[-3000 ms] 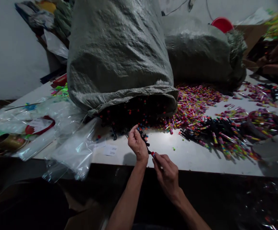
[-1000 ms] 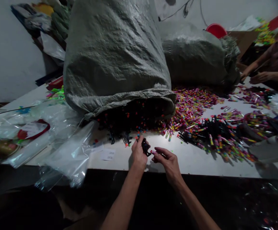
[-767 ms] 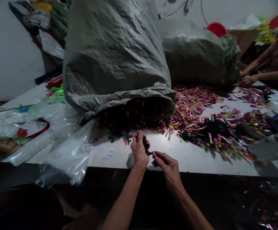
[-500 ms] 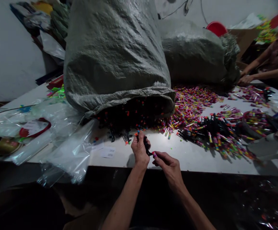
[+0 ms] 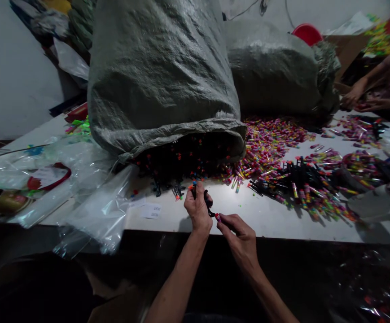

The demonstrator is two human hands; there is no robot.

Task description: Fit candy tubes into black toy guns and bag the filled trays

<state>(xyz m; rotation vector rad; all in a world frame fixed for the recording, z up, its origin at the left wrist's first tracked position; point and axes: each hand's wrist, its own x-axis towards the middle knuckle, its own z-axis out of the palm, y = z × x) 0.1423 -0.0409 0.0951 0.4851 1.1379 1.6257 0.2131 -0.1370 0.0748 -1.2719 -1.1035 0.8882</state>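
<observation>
My left hand [image 5: 198, 208] is closed around a bundle of black plastic pieces [image 5: 209, 207] with orange and blue tips. Between the thumb and fingers of my right hand [image 5: 240, 233] is a small colourful tube [image 5: 218, 217], pink and purple with a red end. That end meets the tip of a black piece sticking out below my left hand. Behind my hands, a large grey woven sack [image 5: 164, 67] lies with its mouth open, and many black pieces with orange tips spill from it. A heap of colourful tubes [image 5: 265, 143] lies to its right.
Black pieces with tubes on them [image 5: 305, 184] are piled at the right on the white table [image 5: 269, 220]. Clear plastic bags [image 5: 97, 211] and a brown tape roll [image 5: 4, 201] lie left. A second sack [image 5: 275, 76] stands behind; a co-worker's hands [image 5: 359, 98] are at far right.
My right hand has shifted slightly right and down with the tube, still at the black piece's tip. The co-worker's hands have moved. The view has tilted slightly.
</observation>
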